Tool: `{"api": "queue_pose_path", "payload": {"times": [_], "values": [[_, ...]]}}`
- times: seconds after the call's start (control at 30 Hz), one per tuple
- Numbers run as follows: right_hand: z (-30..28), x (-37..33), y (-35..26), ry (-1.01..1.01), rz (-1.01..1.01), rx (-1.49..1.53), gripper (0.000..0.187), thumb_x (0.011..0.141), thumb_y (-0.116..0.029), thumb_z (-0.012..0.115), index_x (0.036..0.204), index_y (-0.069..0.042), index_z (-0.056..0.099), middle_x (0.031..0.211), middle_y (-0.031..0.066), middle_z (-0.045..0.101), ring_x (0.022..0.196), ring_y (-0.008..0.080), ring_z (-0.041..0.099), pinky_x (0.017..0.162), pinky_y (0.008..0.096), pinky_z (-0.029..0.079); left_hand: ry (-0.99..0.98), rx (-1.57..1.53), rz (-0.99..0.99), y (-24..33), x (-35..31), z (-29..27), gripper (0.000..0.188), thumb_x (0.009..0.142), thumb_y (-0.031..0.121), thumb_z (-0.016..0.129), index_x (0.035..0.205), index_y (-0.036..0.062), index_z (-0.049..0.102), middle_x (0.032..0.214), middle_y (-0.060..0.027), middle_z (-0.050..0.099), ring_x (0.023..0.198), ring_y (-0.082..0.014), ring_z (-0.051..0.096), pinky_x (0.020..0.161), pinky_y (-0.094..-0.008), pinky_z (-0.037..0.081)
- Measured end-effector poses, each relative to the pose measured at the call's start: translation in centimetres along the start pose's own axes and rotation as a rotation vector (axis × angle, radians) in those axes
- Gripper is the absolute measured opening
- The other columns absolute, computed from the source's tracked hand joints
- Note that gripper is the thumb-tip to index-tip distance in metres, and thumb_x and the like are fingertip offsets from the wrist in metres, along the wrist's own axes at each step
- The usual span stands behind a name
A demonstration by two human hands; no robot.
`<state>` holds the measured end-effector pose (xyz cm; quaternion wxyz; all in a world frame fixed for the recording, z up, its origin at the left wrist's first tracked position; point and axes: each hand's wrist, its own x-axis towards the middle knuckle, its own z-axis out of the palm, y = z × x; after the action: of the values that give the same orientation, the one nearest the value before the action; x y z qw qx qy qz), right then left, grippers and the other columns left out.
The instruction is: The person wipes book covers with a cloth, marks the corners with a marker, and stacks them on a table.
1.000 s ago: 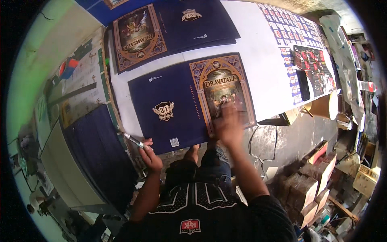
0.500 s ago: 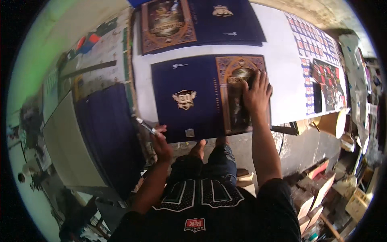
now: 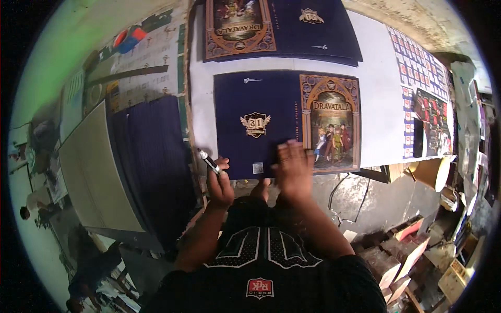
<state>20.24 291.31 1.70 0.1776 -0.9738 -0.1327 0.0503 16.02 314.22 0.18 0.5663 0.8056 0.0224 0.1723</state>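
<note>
Currently: white worktable (image 3: pixel 376 120), navy printed cover sheet (image 3: pixel 271 120) flat at its near edge. Right hand (image 3: pixel 293 169) open, fingers spread, palm pressing the sheet's lower middle. Left hand (image 3: pixel 219 185) closed around a black marker (image 3: pixel 209 161) at the sheet's left corner. Second cover sheet (image 3: pixel 282 26) farther back. Navy stack (image 3: pixel 154 167) left; bare concrete floor (image 3: pixel 360 198) right.

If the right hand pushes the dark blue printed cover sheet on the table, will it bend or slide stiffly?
The cover sheet lies quite flat and thin, so it probably slides as one piece yet flexes if lifted by one edge. Its surface looks glossy, so the right hand pressing on it may slip. The left hand holds a marker at its near edge.
</note>
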Motion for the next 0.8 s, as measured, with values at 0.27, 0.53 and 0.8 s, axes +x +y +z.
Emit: {"api": "queue_pose_path", "payload": {"times": [0.27,0.53,0.8], "values": [[1.6,-0.8,4.9,0.077,0.276,-0.225,0.064,0.096,-0.037,0.049,0.149,-0.005,0.034,0.156,0.0184,0.029,0.146,0.0375,0.02,0.116,0.0557,0.014,0.035,-0.095,-0.137,-1.0,-0.5,2.2,0.02,0.102,0.013,0.037,0.106,0.0002,0.052,0.108,-0.0164,0.058,0.106,-0.0278,0.055,0.102,-0.0434,0.039],[-3.8,15.6,6.8,0.245,0.075,0.056,0.063,0.093,-0.042,0.052,0.141,-0.001,0.04,0.147,0.0212,0.04,0.139,0.0354,0.035,0.114,0.0534,0.023,0.009,-0.005,-0.19,-1.7,-0.7,2.1,0.035,0.105,0.035,0.039,0.101,0.0037,0.052,0.103,-0.0117,0.054,0.102,-0.025,0.054,0.098,-0.0432,0.039],[-5.1,-0.6,14.4,0.2,0.468,-0.141,0.069,0.095,-0.043,0.053,0.147,-0.003,0.033,0.153,0.0216,0.032,0.142,0.0362,0.03,0.115,0.0552,0.019,0.024,0.034,-0.248,-0.2,-0.1,2.4,0.026,0.104,0.023,0.035,0.105,0.0009,0.049,0.1,-0.0104,0.053,0.101,-0.0238,0.053,0.101,-0.0407,0.038]]}}
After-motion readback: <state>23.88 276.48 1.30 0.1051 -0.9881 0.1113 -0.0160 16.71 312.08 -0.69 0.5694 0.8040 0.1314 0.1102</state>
